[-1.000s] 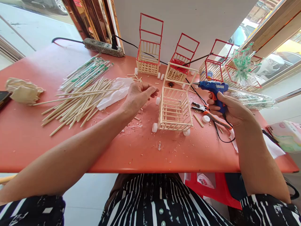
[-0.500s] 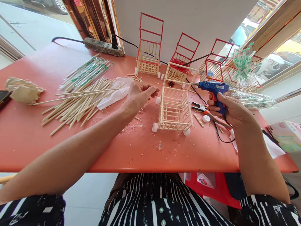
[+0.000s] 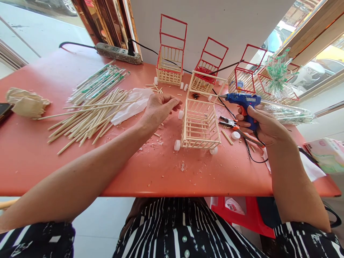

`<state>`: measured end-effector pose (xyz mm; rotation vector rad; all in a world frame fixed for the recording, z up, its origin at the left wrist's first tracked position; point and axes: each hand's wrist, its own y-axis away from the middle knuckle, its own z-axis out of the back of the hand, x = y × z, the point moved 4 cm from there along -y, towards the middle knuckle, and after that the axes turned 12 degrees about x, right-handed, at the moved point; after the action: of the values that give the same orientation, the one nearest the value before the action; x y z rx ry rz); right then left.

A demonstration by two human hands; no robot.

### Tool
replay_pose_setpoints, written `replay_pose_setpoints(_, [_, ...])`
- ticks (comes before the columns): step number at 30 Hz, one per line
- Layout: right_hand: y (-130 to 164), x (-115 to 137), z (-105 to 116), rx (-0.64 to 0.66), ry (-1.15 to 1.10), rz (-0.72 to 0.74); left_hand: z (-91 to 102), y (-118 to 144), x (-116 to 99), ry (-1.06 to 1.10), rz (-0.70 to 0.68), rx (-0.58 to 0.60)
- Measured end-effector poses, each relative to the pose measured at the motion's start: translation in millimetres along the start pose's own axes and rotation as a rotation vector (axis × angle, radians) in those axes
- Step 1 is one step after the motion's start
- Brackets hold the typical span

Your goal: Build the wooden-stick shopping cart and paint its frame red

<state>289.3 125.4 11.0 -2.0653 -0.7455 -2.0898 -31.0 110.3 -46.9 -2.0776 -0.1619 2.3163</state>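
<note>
Two hands flank the cart (image 3: 200,123): left hand (image 3: 158,109) just left of it, fingers curled loosely, empty as far as shows; right hand (image 3: 262,125) wrapped round the glue gun (image 3: 243,102), nozzle pointing left toward the cart's far right corner, apart from it

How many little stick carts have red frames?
4, all along the wall: one far left, one mid, one right, one behind the plastic wrapping, partly hidden.
</note>
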Motion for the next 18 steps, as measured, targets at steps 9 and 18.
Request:
replay_pose_setpoints(9, [-0.7,-5.4,0.0,0.014,-0.052,0.007,-0.1,0.8,-1.4,-0.009,0.008,0.011])
replay_pose_setpoints(18, [1.5,-3.5,4.8,0.022,-0.023,0.026,-0.7,1.6,-3.4,-0.019,0.013,0.008])
